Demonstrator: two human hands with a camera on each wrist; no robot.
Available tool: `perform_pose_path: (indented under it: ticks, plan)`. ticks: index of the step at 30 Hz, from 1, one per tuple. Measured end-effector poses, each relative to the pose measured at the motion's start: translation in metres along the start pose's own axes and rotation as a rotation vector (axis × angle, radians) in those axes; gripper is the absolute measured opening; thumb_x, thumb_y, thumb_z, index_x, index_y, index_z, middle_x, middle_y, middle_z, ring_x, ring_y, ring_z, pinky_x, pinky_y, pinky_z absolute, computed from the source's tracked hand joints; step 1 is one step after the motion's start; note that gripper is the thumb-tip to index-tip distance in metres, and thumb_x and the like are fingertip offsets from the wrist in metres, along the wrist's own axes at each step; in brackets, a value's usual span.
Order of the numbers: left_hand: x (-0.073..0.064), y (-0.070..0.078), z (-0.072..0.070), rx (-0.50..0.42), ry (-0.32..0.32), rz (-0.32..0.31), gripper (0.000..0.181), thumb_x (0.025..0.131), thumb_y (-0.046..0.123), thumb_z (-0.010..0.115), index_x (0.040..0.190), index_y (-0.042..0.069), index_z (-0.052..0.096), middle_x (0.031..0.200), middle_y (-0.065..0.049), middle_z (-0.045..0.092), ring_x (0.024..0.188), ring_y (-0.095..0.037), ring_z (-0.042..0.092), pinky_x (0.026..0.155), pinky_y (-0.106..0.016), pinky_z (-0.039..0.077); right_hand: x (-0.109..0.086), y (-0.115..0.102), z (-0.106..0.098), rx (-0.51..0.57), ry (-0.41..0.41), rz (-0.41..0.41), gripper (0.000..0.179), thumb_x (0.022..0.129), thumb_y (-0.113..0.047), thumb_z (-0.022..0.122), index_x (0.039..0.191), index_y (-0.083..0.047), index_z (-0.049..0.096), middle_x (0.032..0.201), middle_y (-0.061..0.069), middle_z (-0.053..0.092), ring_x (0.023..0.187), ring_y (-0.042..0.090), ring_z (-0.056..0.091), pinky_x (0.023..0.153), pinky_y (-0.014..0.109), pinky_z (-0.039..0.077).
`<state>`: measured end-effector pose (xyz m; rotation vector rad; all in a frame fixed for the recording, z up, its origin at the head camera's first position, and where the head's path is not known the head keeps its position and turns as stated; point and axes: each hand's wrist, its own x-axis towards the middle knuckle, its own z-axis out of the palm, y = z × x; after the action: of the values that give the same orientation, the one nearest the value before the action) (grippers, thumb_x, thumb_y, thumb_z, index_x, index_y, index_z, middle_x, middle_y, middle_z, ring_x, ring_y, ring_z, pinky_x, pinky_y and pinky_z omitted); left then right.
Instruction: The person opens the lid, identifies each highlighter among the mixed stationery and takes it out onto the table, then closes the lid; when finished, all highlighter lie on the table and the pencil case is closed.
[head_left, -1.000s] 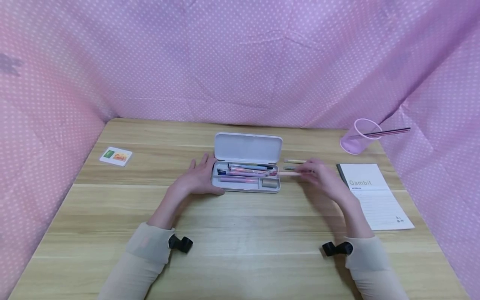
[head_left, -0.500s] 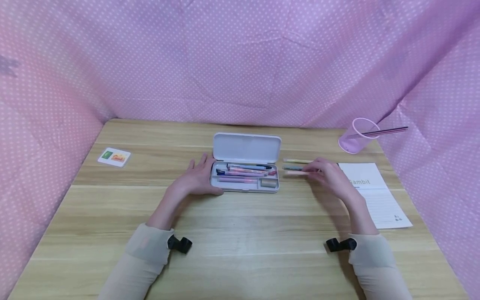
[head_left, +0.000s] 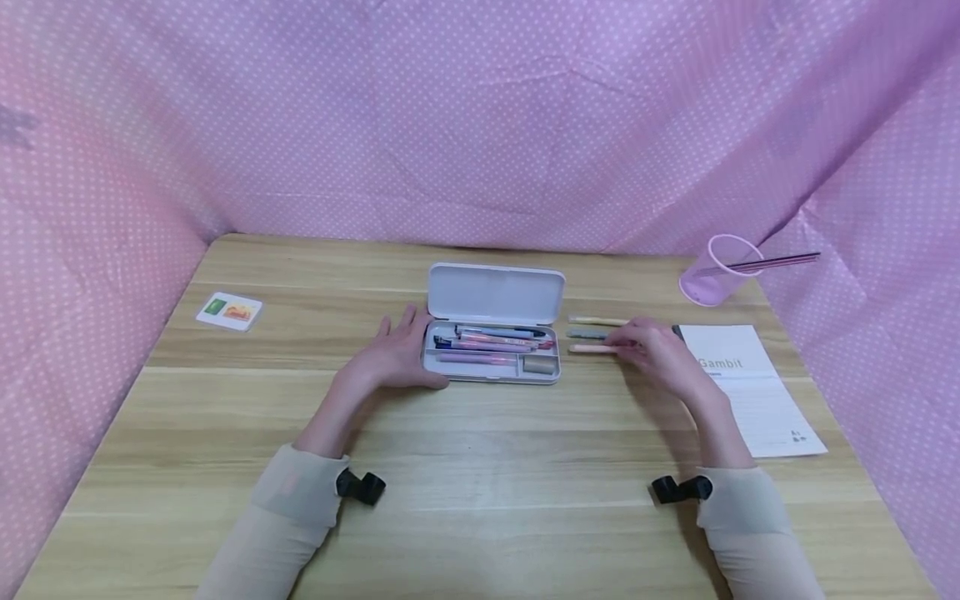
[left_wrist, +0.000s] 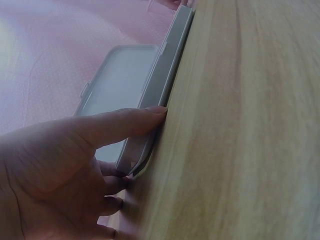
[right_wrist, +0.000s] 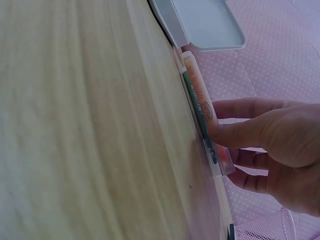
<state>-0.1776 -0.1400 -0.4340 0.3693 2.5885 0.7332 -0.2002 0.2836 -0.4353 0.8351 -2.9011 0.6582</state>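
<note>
A white pencil case (head_left: 491, 381) stands with its lid raised, pens (head_left: 495, 344) and a grey block (head_left: 538, 366) inside. My left hand (head_left: 393, 358) rests around its left end. In the left wrist view the thumb lies along the front wall of the case (left_wrist: 167, 65), other fingers at the end. To the right of the case, my right hand (head_left: 660, 354) pinches a peach marker pen (right_wrist: 197, 80) between thumb and index finger. Close beside it lies a green pen (right_wrist: 195, 100). A pale yellow pen (head_left: 598, 320) lies farther back. The right hand covers their right ends.
A white notepad (head_left: 757, 400) lies right of my right hand. Behind it a pink mesh cup (head_left: 705, 287) leans, with thin dark sticks (head_left: 780, 262) in it. A small printed card (head_left: 229, 312) lies at the far left. Pink dotted cloth (head_left: 480, 125) hangs around the table.
My right hand has moved right with the peach marker, from the case's right end to a spot beside the green pen. The left hand stays at the case.
</note>
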Motion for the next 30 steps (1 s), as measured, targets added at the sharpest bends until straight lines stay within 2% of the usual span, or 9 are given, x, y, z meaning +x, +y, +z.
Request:
perform_pose_path:
  ticks: [7, 30]
  plan:
    - [-0.0002, 0.0002, -0.0003, 0.007, -0.004, -0.012, 0.110, 0.081, 0.045, 0.080, 0.162, 0.005, 0.017, 0.173, -0.024, 0.003, 0.162, -0.042, -0.002, 0.130, -0.063, -0.003, 0.0015, -0.0022, 0.0018, -0.013, -0.016, -0.015, 0.023, 0.086, 0.005, 0.075, 0.102, -0.011, 0.080, 0.093, 0.006, 0.075, 0.086, 0.024, 0.070, 0.080, 0.046, 0.056]
    - [-0.0019, 0.0032, -0.0015, 0.017, -0.005, -0.004, 0.109, 0.081, 0.045, 0.080, 0.161, 0.005, 0.018, 0.173, -0.025, 0.005, 0.162, -0.042, -0.001, 0.130, -0.064, -0.001, 0.0001, -0.0042, 0.0018, -0.039, -0.030, 0.018, 0.023, 0.087, 0.003, 0.075, 0.102, -0.013, 0.080, 0.094, 0.006, 0.074, 0.088, 0.024, 0.069, 0.081, 0.047, 0.055]
